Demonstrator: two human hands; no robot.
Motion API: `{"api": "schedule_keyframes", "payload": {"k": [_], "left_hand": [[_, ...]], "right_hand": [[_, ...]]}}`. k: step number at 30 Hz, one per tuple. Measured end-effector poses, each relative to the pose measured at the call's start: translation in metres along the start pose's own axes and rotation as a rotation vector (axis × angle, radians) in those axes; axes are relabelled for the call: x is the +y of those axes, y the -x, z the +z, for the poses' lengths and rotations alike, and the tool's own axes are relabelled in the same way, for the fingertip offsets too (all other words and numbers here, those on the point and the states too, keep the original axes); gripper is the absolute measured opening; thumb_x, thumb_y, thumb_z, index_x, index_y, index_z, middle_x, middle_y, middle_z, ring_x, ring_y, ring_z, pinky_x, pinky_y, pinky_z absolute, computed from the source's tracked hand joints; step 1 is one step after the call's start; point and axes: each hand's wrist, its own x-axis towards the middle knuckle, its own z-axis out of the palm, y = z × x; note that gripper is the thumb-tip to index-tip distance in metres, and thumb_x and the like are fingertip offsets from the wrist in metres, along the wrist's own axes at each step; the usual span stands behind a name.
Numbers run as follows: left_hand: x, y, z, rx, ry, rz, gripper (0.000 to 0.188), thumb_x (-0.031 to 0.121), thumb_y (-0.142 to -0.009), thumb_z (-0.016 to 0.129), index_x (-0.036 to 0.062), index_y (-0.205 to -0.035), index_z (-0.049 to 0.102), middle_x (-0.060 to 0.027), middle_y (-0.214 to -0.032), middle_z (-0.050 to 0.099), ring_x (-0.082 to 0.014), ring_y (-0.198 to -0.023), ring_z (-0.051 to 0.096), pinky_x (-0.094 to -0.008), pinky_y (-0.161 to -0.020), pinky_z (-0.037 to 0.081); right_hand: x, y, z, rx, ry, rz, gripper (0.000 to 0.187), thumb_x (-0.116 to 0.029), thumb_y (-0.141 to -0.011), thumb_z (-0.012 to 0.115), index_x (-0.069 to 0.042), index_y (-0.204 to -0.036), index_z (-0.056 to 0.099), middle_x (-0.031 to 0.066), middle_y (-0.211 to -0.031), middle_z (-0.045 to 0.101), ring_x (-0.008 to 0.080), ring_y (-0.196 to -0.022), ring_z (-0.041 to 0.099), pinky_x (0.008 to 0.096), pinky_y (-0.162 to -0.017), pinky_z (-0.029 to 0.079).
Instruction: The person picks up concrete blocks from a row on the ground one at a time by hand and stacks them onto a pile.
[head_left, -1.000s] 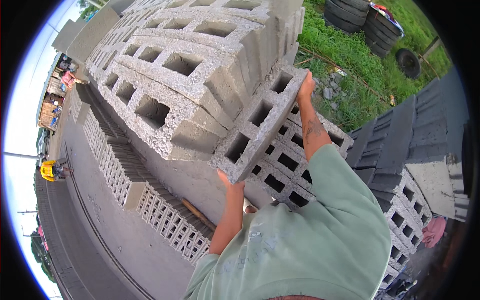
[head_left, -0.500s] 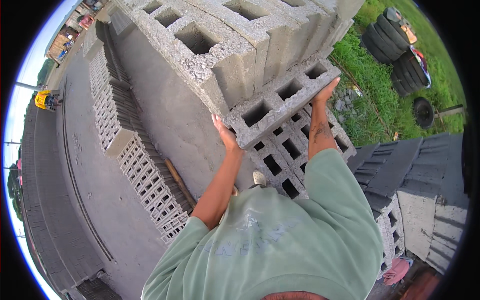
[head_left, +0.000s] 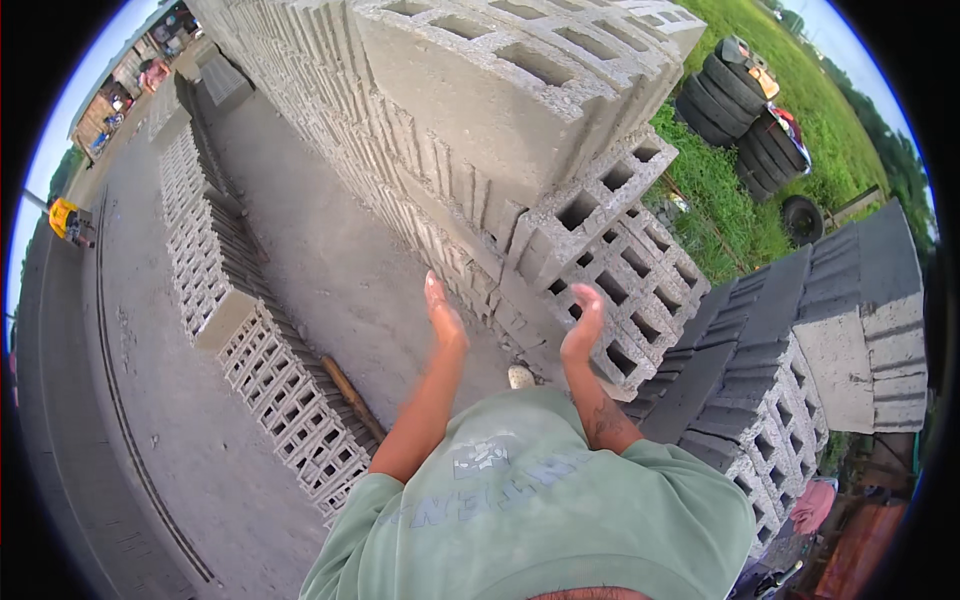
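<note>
My left hand (head_left: 445, 318) is raised over the grey ground beside the tall stack of concrete blocks (head_left: 450, 110). Its fingers are stretched out and nothing is in them. Opposite it, my right hand (head_left: 585, 325) hovers in front of the lower hollow blocks (head_left: 640, 292), palm facing inward, also holding nothing. A hollow concrete block (head_left: 535, 250) lies on top of those lower blocks, against the stack's near end, its row of holes facing right. Both hands are apart from it.
To the left runs a low row of hollow blocks (head_left: 225, 320), with a wooden pole (head_left: 350, 395) beside it. Dark blocks (head_left: 740, 330) are stacked on the right. Tires (head_left: 725, 95) stand on the grass. A person in yellow (head_left: 65, 220) is far left.
Both hands have let go of the hollow block and drawn back toward me. The block now sits against the stack, and my view has shifted.
</note>
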Motion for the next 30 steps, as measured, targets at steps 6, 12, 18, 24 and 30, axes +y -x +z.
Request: {"api": "schedule_keyframes", "payload": {"k": [6,12,18,24,30], "left_hand": [[0.07,0.023,-0.063,-0.378,-0.58,0.605,0.032,0.024,-0.082,0.059,0.0095,-0.11,0.057,-0.0145,-0.123,0.046,-0.0326,-0.114,0.043,-0.0421,-0.098,0.032],[0.115,-0.019,-0.111,-0.498,-0.982,1.053,0.042,0.036,-0.082,0.055,0.011,-0.116,0.054,-0.013,-0.129,0.042,-0.0323,-0.127,0.031,-0.0522,-0.103,0.021],[0.148,-0.165,-0.186,-0.007,-1.039,0.778,0.056,0.05,-0.084,0.044,0.0143,-0.127,0.046,-0.0119,-0.14,0.03,-0.0307,-0.133,0.019,-0.0538,-0.106,0.006],[0.097,-0.28,-0.398,0.29,-1.187,-0.3,0.04,0.042,-0.082,0.048,0.0142,-0.108,0.062,-0.0163,-0.109,0.059,-0.0341,-0.107,0.053,-0.0514,-0.093,0.036],[0.057,-0.216,-0.538,0.306,-1.299,-0.618,0.042,0.031,-0.076,0.053,0.0021,-0.105,0.061,-0.0223,-0.113,0.056,-0.0361,-0.108,0.052,-0.042,-0.092,0.041]], "right_hand": [[-0.037,0.09,0.158,-0.466,-0.77,0.928,0.069,-0.055,-0.091,0.027,0.003,-0.129,0.033,0.0157,-0.129,0.041,0.025,-0.122,0.037,0.037,-0.101,0.03],[-0.076,0.094,0.3,-1.066,-1.641,0.891,0.077,-0.061,-0.086,0.03,-0.007,-0.14,0.017,0.0129,-0.146,0.017,0.0265,-0.134,0.018,0.0427,-0.106,0.021],[-0.069,0.032,0.403,-0.991,-1.077,1.227,0.083,-0.063,-0.087,0.023,0.002,-0.138,0.016,0.0194,-0.142,0.023,0.0281,-0.134,0.017,0.0395,-0.107,0.021],[-0.049,-0.006,0.531,-1.355,-0.645,1.01,0.061,-0.046,-0.092,0.035,0.003,-0.127,0.038,0.019,-0.122,0.049,0.0298,-0.116,0.045,0.0401,-0.098,0.035],[0.02,-0.047,0.645,-1.082,-0.297,0.871,0.035,-0.026,-0.088,0.056,0.003,-0.107,0.057,-0.0048,-0.052,0.036,0.0072,-0.047,0.038,0.0251,-0.055,0.041]]}}
